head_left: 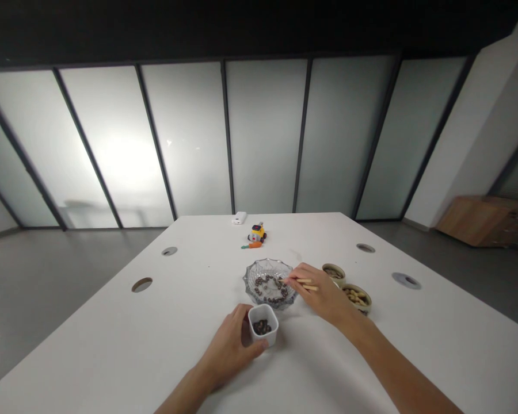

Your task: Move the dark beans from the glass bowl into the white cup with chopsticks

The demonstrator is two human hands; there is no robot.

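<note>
My left hand (pixel 231 345) wraps around a small white square cup (pixel 263 325) that holds a few dark beans. My right hand (pixel 322 293) grips a pair of wooden chopsticks (pixel 300 282). Their tips reach left into a clear glass bowl (pixel 252 273) with dark beans scattered in it. The glass bowl stands just behind the white cup on the white table (pixel 155 339).
Two small round tins stand right of my right hand: one with peanuts (pixel 357 296), one further back (pixel 334 270). A yellow toy (pixel 257 233), an orange carrot piece (pixel 252 245) and a white box (pixel 239 218) lie at the far edge. Round cable holes (pixel 142 284) dot the tabletop.
</note>
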